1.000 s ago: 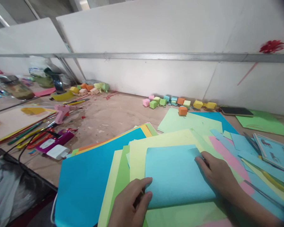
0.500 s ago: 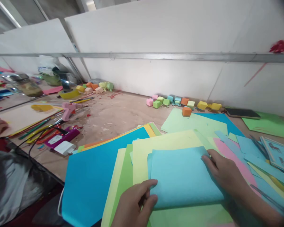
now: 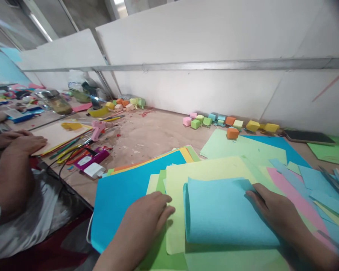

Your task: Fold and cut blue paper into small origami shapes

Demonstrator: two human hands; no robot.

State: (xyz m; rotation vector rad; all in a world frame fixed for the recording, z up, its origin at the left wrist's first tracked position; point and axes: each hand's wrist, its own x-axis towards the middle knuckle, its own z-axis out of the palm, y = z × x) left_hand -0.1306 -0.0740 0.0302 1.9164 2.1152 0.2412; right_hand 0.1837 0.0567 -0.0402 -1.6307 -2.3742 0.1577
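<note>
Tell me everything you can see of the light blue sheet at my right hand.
The light blue sheet is plain and looks like thin, matte paper. It is doubled over on itself: the edge nearest you bends round in a soft curve, and the left end gapes, showing the inside of the loop. It sits over pale yellow paper and green paper. Your right hand grips its far right corner; your left hand is beside its left end, apart from it.
</note>
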